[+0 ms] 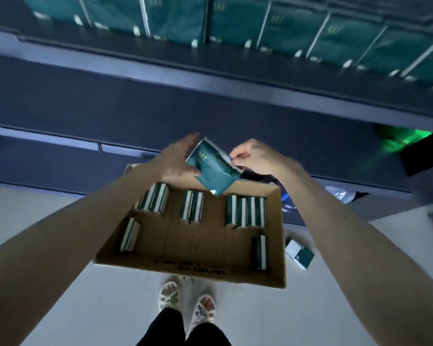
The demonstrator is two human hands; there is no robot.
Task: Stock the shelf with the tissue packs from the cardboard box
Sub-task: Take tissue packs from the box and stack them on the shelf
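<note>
A dark green tissue pack (211, 171) was held tilted above the far edge of the cardboard box (198, 272), between both hands; the left hand (175, 162) was clasped on its left side, fingers laid along the far edge and thumb at the near one; the right hand (256, 158) was curled, fingertips pinching the pack's right edge. The box was set on the pale floor (85, 308) just near of the shelf (210, 68); upright packs (245, 212) were stood inside in loose groups, mostly along the far wall. A blurred row of green packs (235, 26) was ranged on the shelf; one loose pack (300, 253) was lying on the floor just right of the box.
</note>
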